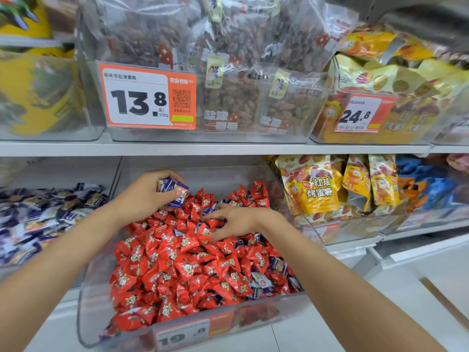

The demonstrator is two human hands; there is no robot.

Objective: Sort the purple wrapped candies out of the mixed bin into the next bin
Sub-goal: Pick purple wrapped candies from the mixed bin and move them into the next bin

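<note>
A clear mixed bin (91,313) holds a heap of red wrapped candies (177,265) with a few purple wrapped candies (275,264) scattered among them. My left hand (144,196) hovers over the back of the heap and grips several purple candies (175,190) in its curled fingers. My right hand (236,221) lies on the heap with fingers spread and bent, fingertips in the candies beside a purple one (209,210). The bin to the left (50,219) is filled with purple wrapped candies.
A shelf edge (203,148) runs just above both bins. Above it stand bags of raisins behind a 13.8 price tag (147,97). Yellow snack bags (312,184) fill the bin to the right. White floor shows at the lower right.
</note>
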